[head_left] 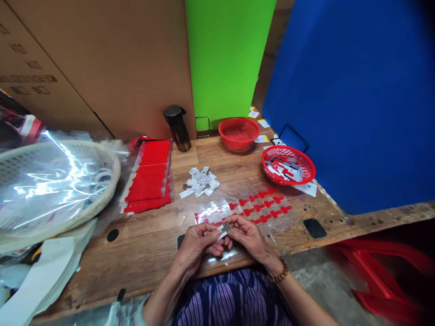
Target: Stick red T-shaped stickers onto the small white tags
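Between the fingertips of both hands is a small flat white piece with a grey-brown end (225, 227). My left hand (199, 242) pinches its white part. My right hand (250, 239), with a beaded bracelet at the wrist, grips the other end. Under and beyond the hands lies a clear sheet with rows of red cross-shaped stickers (260, 207); its left part shows whitish shapes, and the hands cover its near part. Farther off is a loose pile of similar white and grey pieces (201, 182). Left of that pile rests a stack of red sticker sheets (149, 170).
A red basket (239, 123) stands at the back; another red basket (312, 172) holds white and red pieces. A dark bottle (178, 131) is by the cardboard. Clear plastic fills a white basket (117, 170) at left. Green (227, 54) and blue panels (343, 99) border the table.
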A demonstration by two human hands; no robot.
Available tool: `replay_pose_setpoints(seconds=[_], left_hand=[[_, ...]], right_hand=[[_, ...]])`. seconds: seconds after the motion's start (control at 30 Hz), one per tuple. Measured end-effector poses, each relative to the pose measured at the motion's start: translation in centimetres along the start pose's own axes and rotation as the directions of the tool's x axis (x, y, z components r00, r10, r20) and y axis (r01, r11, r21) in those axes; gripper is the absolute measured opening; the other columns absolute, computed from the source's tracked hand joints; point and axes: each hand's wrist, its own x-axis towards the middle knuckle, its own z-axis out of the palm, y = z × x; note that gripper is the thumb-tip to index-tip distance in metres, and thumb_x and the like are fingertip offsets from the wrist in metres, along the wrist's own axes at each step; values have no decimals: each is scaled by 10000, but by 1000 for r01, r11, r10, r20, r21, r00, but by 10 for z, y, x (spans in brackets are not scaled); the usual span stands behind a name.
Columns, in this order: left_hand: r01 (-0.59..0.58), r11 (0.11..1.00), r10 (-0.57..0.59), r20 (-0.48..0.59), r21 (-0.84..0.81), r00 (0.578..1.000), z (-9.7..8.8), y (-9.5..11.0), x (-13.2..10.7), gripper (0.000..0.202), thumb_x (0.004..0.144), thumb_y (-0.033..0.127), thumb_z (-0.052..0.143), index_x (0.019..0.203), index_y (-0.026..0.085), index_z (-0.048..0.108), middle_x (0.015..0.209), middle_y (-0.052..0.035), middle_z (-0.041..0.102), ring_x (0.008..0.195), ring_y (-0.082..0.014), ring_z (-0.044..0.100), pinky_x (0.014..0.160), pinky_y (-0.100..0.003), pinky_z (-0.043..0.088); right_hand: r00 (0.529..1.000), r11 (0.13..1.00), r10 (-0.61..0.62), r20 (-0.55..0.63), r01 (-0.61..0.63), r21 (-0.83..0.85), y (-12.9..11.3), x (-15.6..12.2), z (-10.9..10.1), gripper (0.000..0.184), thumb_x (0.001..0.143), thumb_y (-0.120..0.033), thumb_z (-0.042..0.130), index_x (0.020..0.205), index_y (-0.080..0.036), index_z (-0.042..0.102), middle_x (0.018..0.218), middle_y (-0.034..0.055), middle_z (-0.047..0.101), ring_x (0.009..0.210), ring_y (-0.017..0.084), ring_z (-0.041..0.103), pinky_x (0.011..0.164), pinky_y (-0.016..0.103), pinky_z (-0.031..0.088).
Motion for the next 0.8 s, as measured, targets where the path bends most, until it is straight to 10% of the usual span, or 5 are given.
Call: replay_pose_setpoints(seconds=[0.27, 0.47, 0.8], left_hand=[[-150, 984, 125, -236, -93, 964, -28, 7, 8, 222, 654, 172, 733, 797, 103, 578, 671, -57, 707, 482, -81, 620, 505, -143, 516], [-193, 973, 147, -308, -125, 940, -33, 0, 20, 208, 708, 56, 660, 891, 91, 568, 726, -90, 720, 561, -104, 666, 592, -171, 548], [-224, 970, 187, -307, -90, 933, -21, -14, 30, 255, 682, 119, 700, 896, 108, 562, 663, -71, 714, 598, -146, 691, 638, -203, 552]], right_hand=[[946, 942, -33, -322, -78, -325, -4, -2, -8, 243, 834, -380, 519, 988, -198, 565, 751, 9, 586, 610, 132, 560, 549, 251, 447], [953, 631, -237, -187, 5, -776, 0, -9, 1, 100, 848, -212, 499, 837, -205, 598, 823, 24, 594, 767, 165, 550, 728, 305, 436], [917, 368, -397, -35, 125, -921, 14, 1, 12, 137, 869, -165, 465, 958, -220, 553, 880, 65, 578, 832, 197, 554, 751, 331, 456]])
